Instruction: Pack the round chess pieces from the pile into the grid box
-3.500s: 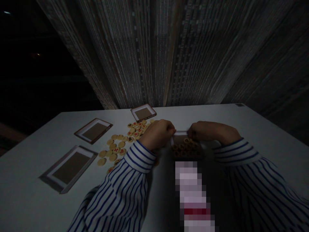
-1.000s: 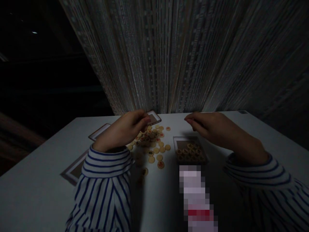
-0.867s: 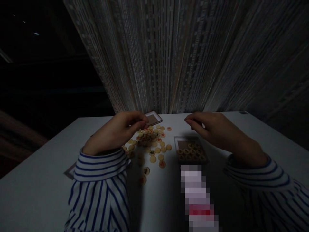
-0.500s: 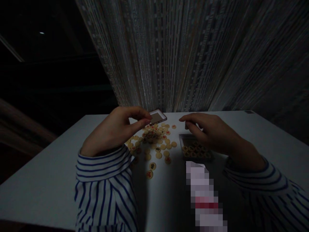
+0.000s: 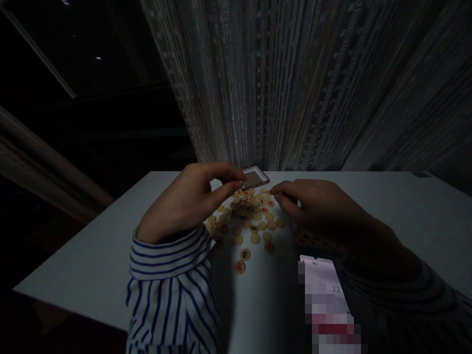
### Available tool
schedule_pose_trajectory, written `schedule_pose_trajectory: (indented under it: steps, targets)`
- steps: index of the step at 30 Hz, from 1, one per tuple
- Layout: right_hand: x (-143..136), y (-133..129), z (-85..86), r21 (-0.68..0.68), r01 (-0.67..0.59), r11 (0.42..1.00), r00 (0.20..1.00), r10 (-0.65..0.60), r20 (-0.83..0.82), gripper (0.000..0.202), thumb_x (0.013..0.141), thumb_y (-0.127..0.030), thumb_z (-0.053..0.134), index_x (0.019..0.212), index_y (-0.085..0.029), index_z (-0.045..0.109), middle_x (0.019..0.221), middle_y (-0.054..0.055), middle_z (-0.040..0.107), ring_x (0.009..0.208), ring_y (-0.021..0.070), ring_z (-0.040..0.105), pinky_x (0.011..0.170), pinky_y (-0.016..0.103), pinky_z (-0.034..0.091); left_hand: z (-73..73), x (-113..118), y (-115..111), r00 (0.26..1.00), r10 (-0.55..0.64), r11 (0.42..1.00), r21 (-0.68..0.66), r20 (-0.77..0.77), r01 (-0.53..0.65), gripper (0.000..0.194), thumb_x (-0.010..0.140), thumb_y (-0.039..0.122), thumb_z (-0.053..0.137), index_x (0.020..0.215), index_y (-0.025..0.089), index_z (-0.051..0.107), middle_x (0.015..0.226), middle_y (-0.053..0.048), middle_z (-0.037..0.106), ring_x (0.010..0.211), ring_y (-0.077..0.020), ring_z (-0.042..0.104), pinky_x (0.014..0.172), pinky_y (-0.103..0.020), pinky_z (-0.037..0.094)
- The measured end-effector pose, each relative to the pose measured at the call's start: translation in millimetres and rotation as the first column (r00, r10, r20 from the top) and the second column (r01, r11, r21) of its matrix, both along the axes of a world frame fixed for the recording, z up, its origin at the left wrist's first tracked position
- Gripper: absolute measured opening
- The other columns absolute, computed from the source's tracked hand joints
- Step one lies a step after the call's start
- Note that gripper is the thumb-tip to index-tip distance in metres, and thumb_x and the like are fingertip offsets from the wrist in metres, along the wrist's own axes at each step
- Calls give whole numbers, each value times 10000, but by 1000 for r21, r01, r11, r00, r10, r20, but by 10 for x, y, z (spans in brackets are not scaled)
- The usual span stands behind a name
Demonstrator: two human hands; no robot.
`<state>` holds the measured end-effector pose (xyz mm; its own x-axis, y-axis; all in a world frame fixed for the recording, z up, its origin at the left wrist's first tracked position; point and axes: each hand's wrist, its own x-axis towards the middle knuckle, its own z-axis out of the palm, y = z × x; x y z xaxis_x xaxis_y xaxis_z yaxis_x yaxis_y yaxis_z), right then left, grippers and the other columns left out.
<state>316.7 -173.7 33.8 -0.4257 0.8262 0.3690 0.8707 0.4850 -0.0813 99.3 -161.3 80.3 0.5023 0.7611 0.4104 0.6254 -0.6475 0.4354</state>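
Round wooden pieces with red or dark characters lie in a loose pile (image 5: 254, 228) on the white table. My left hand (image 5: 191, 201) hangs over the pile's left side, thumb and forefinger pinched; whatever is between them is too small to tell. At the pile's back right edge, my right hand (image 5: 320, 204) has its fingertips closed low beside the pieces, and what they hold is hidden. Beneath the right hand a box of pieces (image 5: 313, 241) is mostly covered by hand and shadow.
An open tray or lid (image 5: 254, 178) lies behind the pile. A lit phone (image 5: 324, 280) rests on the table (image 5: 99, 246) in front of the box, partly pixelated. A string curtain (image 5: 265, 88) hangs behind the table's back edge.
My right hand has moved left from above the box to the pile's edge, and its fingertips have come together. The camera view has shifted a little. My left hand keeps its pinch.
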Motion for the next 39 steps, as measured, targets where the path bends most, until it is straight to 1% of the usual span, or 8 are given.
schedule_pose_trajectory:
  steps: [7,11,16,19,24,30,35,39]
  targets:
    - [-68,4,-22,-14,-20,1000,999,20,36,283,873,-298,365,906,-201,630,831,37,675,729,173,593,603,283,354,-15,20,-49,995,76,997,14,65,-77,219,797,345,548,873,182,672,780,-3,674,703,-132,612,591,-190,466]
    - [-105,2,-28,-49,-11,999,997,15,77,277,872,-288,359,868,-200,621,823,41,666,742,178,589,606,282,350,-118,-44,-61,984,145,989,9,105,-147,223,801,348,546,834,163,666,767,-14,674,715,-131,610,609,-195,468]
    - [-140,15,-50,-83,-44,996,989,55,134,281,876,-281,342,835,-194,606,810,51,656,745,185,581,596,286,342,-467,-210,-35,963,217,976,-10,158,-218,214,789,354,568,793,152,640,781,-26,671,743,-136,607,683,-229,473]
    - [-152,31,-75,-102,-55,993,986,70,150,275,868,-279,346,820,-194,604,791,52,649,725,186,575,584,292,340,-743,-313,-19,942,297,955,-68,154,-290,239,799,370,548,745,150,623,716,-23,650,686,-137,591,621,-232,470]
    - [-157,54,-126,-131,-53,990,986,73,150,277,863,-275,347,841,-199,613,788,51,642,730,196,576,590,302,350,-1124,-427,-23,924,363,924,-173,118,-341,256,831,356,488,795,152,639,783,-48,676,732,-154,613,677,-266,480]
    - [-187,92,-189,-182,-32,983,979,67,192,271,862,-265,345,814,-198,603,800,53,638,747,202,583,593,302,358,-1339,-448,-28,947,312,928,-187,-79,-321,202,816,287,491,879,170,643,901,-67,679,838,-183,614,756,-312,471]
    - [-197,105,-234,-191,-46,981,975,85,207,280,861,-275,347,841,-197,615,814,65,642,755,210,590,595,307,371,-1359,-430,-29,908,291,926,-148,-303,-346,171,740,323,579,819,174,610,843,-65,665,796,-210,605,724,-335,451]
    - [-199,98,-238,-197,-40,980,973,83,217,297,867,-285,339,880,-199,623,834,73,645,764,213,595,603,311,383,-1354,-415,-41,887,266,926,-155,-377,-344,188,738,342,578,830,180,606,819,-56,657,753,-206,596,684,-323,431]
